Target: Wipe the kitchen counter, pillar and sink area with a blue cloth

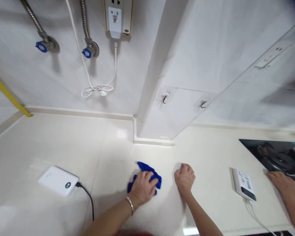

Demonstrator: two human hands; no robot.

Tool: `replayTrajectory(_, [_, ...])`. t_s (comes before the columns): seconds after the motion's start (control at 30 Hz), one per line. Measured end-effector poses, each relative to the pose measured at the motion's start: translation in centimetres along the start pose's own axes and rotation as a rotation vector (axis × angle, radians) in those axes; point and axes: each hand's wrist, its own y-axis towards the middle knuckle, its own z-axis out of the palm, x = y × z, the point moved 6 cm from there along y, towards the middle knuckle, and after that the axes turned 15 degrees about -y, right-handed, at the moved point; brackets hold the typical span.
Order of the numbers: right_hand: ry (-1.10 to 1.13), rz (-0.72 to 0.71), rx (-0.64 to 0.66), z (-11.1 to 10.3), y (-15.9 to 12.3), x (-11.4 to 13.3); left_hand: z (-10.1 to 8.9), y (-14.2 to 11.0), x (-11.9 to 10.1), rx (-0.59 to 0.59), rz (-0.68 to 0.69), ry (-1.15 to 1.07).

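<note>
My left hand (pixel 144 188), with a bracelet at the wrist, presses a crumpled blue cloth (pixel 147 167) onto the pale countertop (pixel 113 157). Its fingers are bent over the cloth, and folds stick out above and beside them. To the right, my right hand (pixel 185 178) rests on the counter with its fingers curled in a loose fist. No object shows in it, and it is apart from the cloth. A white power bank (pixel 59 180) with a small lit display and a black cable (pixel 89 196) lies to the left of the cloth.
Another person's hand (pixel 282 183) rests at the right, by the black gas stove (pixel 277 160). A second white power bank (pixel 244 184) with white cables lies near it. A wall column (pixel 159 121) with hooks juts out behind. Valves (pixel 49 44), a plugged-in adapter (pixel 114 23) and a yellow pipe (pixel 9 93) line the wall.
</note>
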Motion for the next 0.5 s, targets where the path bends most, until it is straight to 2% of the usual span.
replayTrajectory(0.07, [-0.001,-0.012,-0.016,-0.1,-0.1,0.0,2.8,-0.3,-3.0,0.018,0.114,-0.053])
replayTrajectory(0.13, [0.001,-0.024,-0.033,-0.2,-0.1,0.1,4.8,-0.7,-5.1,0.043,0.210,-0.097])
replayTrajectory(0.23, [0.013,-0.032,-0.054,-0.3,-0.1,0.2,5.8,-1.1,-5.7,0.109,0.326,-0.139])
replayTrajectory(0.3, [0.015,-0.029,-0.060,-0.3,0.0,0.1,4.9,-1.1,-4.6,0.155,0.376,-0.155])
replayTrajectory(0.37, [0.017,-0.028,-0.063,-0.3,0.0,0.0,2.8,-0.7,-2.4,0.173,0.364,-0.159])
replayTrajectory(0.5, [0.027,-0.032,-0.060,-0.3,0.0,-0.1,-3.8,0.1,4.1,0.082,0.120,-0.137])
